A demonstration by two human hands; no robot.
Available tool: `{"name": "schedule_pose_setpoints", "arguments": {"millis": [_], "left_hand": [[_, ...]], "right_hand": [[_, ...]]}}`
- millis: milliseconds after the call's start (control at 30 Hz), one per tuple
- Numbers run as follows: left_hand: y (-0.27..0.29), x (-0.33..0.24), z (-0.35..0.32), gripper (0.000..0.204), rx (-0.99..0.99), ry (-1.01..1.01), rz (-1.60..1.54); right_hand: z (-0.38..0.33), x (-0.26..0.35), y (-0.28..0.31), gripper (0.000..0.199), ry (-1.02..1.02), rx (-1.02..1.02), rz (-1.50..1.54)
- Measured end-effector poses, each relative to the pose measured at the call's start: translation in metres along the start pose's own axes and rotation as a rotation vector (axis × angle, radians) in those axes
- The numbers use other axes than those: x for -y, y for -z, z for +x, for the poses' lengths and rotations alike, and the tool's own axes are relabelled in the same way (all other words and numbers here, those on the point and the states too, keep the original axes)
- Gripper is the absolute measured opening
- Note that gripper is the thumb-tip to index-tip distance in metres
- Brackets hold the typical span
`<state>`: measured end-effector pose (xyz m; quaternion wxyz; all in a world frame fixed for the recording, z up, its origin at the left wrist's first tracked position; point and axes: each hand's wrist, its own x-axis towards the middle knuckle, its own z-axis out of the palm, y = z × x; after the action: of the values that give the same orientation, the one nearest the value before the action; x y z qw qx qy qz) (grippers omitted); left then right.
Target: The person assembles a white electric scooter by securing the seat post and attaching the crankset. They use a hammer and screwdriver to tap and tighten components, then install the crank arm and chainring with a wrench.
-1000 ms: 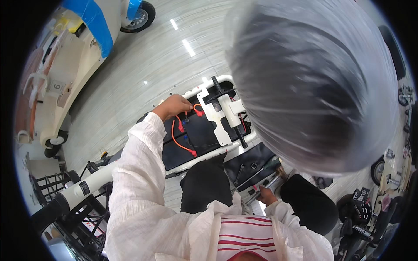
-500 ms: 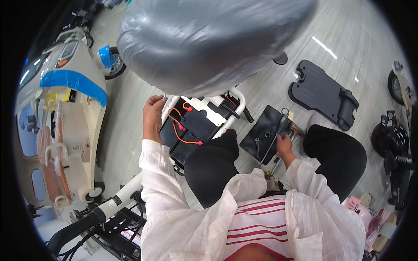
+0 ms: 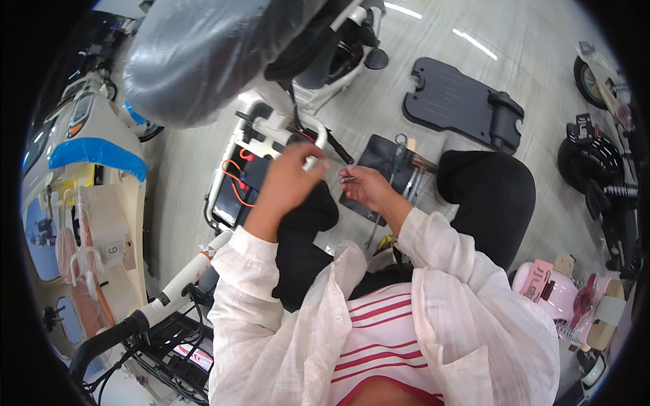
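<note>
My left hand (image 3: 288, 181) is over the white scooter frame (image 3: 313, 125), near the black battery box with orange leads (image 3: 233, 177). Its fingers are curled and smeared by motion, so I cannot tell what they hold. My right hand (image 3: 372, 189) is just to its right, above the edge of a black mat (image 3: 376, 154). Between its fingertips is a small metal piece (image 3: 347, 180), too small to name. On the mat lie a green-handled screwdriver (image 3: 400, 157) and a hammer (image 3: 424, 164).
A plastic-wrapped grey seat (image 3: 196, 61) juts over the frame at the upper left. A black footboard panel (image 3: 464, 101) lies on the floor beyond the mat. A cream vehicle with blue tape (image 3: 98, 154) stands left, a pink scooter (image 3: 552, 287) lower right.
My left hand has moved right, from the frame's left side toward my right hand. My right hand has left the screwdriver and come up and left. The view has shifted, bringing the seat leftward.
</note>
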<state>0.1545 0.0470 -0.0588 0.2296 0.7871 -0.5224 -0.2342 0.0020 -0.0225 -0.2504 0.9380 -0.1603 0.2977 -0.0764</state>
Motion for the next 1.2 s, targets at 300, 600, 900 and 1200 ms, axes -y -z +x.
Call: {"name": "schedule_pose_setpoints", "arguments": {"millis": [300,600,900,1200], "left_hand": [[0.025,0.016,0.024,0.020,-0.476,0.303,-0.766],[0.052,0.031,0.033,0.020,-0.565,0.366,-0.712],[0.100,0.156,0.035,0.037,-0.736,0.614,-0.584],[0.066,0.203,0.048,0.038,-0.500,0.602,-0.254]], "right_hand": [[0.021,-0.047,0.179,0.029,-0.030,-0.889,-0.258],[0.027,-0.031,0.166,0.033,-0.010,-0.984,-0.107],[0.059,-0.028,0.123,0.032,0.304,-0.846,-1.057],[0.067,0.003,-0.025,0.037,0.523,-0.388,-1.219]]}}
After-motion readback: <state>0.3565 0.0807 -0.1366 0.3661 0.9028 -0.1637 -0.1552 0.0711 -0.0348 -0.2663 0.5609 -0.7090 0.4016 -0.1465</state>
